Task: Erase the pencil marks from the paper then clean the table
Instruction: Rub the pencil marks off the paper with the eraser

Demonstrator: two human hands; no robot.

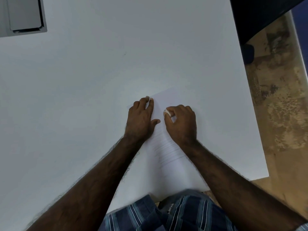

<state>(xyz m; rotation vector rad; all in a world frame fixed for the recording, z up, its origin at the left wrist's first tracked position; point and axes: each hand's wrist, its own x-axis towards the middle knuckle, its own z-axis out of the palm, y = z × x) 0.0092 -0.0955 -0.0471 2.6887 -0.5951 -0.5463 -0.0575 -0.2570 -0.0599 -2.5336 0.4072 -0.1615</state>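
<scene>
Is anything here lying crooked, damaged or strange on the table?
Only the paper lies askew, turned at an angle to the table edges. The left hand presses it flat; the right hand pinches a white eraser. No damage shows.

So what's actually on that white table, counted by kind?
Paper sheets: 1, the paper
Erasers: 1, the white eraser, pinched in the right hand
Hands on the paper: 2, counting the left hand
Grey panels: 1, the grey panel
Total: 5

White paper [168, 147] with faint grey lines, white table [83, 97], blue-striped shirt [141, 215], mottled brown floor [280, 97]
</scene>
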